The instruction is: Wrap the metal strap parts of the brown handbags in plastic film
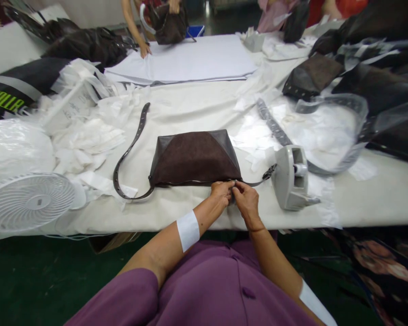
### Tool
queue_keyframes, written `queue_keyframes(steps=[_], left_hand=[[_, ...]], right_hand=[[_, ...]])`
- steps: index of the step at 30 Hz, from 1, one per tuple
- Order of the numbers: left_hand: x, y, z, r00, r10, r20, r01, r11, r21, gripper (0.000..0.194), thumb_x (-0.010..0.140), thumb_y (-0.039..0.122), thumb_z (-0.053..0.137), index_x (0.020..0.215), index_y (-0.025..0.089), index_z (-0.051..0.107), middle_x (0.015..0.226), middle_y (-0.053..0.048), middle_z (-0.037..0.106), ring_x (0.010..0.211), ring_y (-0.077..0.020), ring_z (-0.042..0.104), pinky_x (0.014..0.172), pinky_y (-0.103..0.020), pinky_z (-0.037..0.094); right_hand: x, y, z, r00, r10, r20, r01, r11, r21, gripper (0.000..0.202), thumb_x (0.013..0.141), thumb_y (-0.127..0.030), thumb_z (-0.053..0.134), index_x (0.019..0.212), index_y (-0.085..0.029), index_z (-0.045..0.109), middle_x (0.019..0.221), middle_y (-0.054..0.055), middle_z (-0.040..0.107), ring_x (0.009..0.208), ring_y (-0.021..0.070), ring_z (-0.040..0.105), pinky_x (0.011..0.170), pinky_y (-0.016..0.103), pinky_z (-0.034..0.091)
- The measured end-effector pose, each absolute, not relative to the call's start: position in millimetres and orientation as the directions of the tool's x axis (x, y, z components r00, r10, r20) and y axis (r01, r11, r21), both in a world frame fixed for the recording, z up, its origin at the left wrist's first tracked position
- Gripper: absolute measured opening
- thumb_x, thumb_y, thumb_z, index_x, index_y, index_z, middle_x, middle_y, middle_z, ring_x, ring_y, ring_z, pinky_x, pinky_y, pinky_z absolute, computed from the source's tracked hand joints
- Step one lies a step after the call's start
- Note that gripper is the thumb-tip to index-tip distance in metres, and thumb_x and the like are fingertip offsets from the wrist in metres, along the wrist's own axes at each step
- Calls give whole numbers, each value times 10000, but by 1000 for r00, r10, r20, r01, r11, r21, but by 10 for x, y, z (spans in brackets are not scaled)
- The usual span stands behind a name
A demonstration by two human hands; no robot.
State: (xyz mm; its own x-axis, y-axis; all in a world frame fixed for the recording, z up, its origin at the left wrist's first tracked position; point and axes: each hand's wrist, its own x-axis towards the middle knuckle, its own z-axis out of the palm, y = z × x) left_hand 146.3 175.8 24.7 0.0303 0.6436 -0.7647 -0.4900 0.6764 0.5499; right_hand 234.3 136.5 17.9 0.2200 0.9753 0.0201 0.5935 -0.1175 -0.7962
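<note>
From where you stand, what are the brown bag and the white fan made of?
The bag's middle looks like soft suede, being matt and velvety. Its side panels seem smooth leather, maybe imitation, with a faint shine. The fan is probably hard, smooth plastic, judging by its thin moulded-looking ribs.

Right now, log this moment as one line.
left hand: at near edge of brown bag | right hand: same edge, beside left | bag: on table | strap: curving left of bag | tape dispenser: right
</note>
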Motion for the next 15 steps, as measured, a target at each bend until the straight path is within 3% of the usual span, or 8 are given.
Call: queue_keyframes(steps=[6, 10, 15], left_hand=[[1396, 1802, 256, 74, 650, -756, -367, 723, 586, 287, 677, 148, 712, 611, 161, 432, 431, 80, 365, 333, -15, 283, 344, -153, 150], [1309, 1806, 282, 161, 648, -744, -286, 752, 594, 214, 686, 208, 709, 652, 143, 508, 447, 67, 391, 329, -20, 277, 348, -158, 141], [1297, 1784, 277, 117, 694, -710, -212, 716, 665, 203, 614, 156, 732, 632, 126, 532, 458, 54, 417, 348, -26, 309, 366, -167, 184]], right_hand=[[2278, 1503, 25, 276, 933, -231, 48, -253, -966, 197, 626, -253, 605, 778, -144, 666, 706, 33, 675, 614, 152, 578, 564, 256, 441], [2259, 1540, 89, 179, 882, -436, -383, -346, -856, 256, 504, -224, 679, 741, -146, 626, 621, -27, 598, 494, 81, 479, 450, 203, 335], [2266, 1488, 146, 128, 864, -487, -452, -386, -804, 271, 474, -186, 674, 734, -153, 605, 567, -45, 564, 437, 64, 435, 398, 190, 277]])
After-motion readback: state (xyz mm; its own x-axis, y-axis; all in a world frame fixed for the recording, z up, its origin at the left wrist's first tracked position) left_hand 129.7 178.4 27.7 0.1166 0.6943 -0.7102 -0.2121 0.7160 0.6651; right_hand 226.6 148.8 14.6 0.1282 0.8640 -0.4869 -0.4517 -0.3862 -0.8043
